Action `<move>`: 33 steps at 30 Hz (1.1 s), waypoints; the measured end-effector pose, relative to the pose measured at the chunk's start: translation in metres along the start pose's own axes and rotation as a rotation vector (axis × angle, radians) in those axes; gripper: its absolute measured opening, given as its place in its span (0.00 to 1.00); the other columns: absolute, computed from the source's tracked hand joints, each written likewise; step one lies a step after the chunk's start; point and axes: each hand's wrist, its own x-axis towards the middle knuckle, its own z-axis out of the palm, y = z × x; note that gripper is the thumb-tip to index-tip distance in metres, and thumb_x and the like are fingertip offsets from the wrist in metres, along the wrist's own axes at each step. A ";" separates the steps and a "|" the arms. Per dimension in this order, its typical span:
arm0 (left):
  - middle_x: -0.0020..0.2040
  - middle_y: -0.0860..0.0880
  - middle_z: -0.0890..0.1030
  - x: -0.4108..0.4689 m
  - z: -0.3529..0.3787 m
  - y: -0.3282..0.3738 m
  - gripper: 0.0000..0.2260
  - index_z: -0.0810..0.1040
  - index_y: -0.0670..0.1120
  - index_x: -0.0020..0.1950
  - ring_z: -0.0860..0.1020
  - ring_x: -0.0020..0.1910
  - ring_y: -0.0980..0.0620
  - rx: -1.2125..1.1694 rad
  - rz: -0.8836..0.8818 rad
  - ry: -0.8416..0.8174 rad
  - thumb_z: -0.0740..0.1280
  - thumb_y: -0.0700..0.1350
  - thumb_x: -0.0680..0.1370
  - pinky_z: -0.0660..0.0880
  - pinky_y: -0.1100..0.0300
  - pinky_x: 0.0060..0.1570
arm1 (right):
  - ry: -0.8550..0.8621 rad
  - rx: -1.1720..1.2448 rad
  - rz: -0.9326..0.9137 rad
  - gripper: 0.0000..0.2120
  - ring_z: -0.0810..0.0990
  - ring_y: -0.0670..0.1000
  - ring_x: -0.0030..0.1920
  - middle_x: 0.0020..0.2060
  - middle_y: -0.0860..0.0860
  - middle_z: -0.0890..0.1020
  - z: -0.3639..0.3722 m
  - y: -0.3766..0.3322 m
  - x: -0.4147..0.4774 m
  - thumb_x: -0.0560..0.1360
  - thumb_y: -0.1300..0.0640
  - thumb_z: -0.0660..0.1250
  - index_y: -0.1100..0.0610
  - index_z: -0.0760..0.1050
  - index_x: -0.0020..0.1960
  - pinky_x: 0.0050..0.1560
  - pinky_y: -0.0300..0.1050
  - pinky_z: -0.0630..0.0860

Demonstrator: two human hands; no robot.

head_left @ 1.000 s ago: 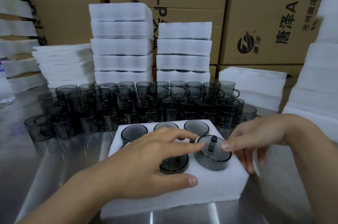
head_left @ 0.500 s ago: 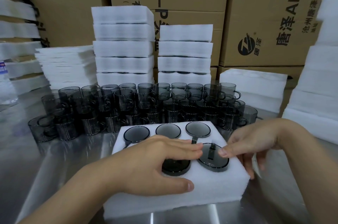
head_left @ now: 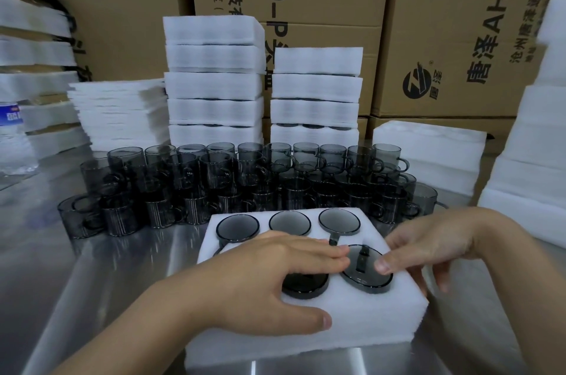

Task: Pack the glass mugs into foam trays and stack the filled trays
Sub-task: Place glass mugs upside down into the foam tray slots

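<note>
A white foam tray [head_left: 361, 322] lies on the steel table in front of me. Smoky glass mugs sit upside down in its holes: three along the back row [head_left: 288, 221] and two in the front row. My left hand [head_left: 275, 279] lies flat over the front middle mug [head_left: 306, 286], fingers straight, thumb on the foam. My right hand [head_left: 428, 246] presses its fingertips on the front right mug [head_left: 364, 276], which is sunk nearly level with the foam. The front left hole is hidden under my left hand.
Several loose smoky glass mugs [head_left: 245, 181] crowd the table behind the tray. Two stacks of filled foam trays [head_left: 214, 80] [head_left: 315, 93] stand at the back, with thin foam sheets [head_left: 119, 114] left, more foam [head_left: 428, 145] right, and cardboard boxes [head_left: 459, 22] behind.
The front right mug has sunk deeper into its hole under my right fingertips. My left hand has flattened and pushed the middle mug lower.
</note>
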 end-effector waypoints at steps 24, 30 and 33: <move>0.70 0.78 0.51 -0.002 -0.001 0.000 0.27 0.56 0.77 0.66 0.49 0.70 0.76 0.089 0.064 -0.013 0.64 0.64 0.71 0.44 0.71 0.70 | 0.013 -0.055 -0.002 0.35 0.78 0.52 0.45 0.48 0.57 0.79 0.005 -0.007 -0.001 0.66 0.38 0.66 0.65 0.74 0.61 0.51 0.48 0.77; 0.69 0.80 0.49 -0.003 -0.001 0.001 0.25 0.58 0.80 0.62 0.48 0.70 0.75 0.071 0.074 -0.035 0.67 0.62 0.72 0.44 0.66 0.72 | 0.024 -0.062 -0.021 0.39 0.77 0.53 0.45 0.47 0.57 0.77 0.004 -0.009 -0.001 0.65 0.35 0.67 0.67 0.74 0.60 0.50 0.47 0.76; 0.69 0.79 0.47 -0.002 -0.002 0.001 0.26 0.57 0.79 0.63 0.46 0.70 0.76 0.096 0.084 -0.072 0.67 0.60 0.74 0.42 0.67 0.71 | 0.021 -0.055 -0.026 0.38 0.77 0.53 0.45 0.48 0.58 0.78 0.004 -0.008 -0.001 0.62 0.37 0.65 0.66 0.74 0.60 0.49 0.45 0.76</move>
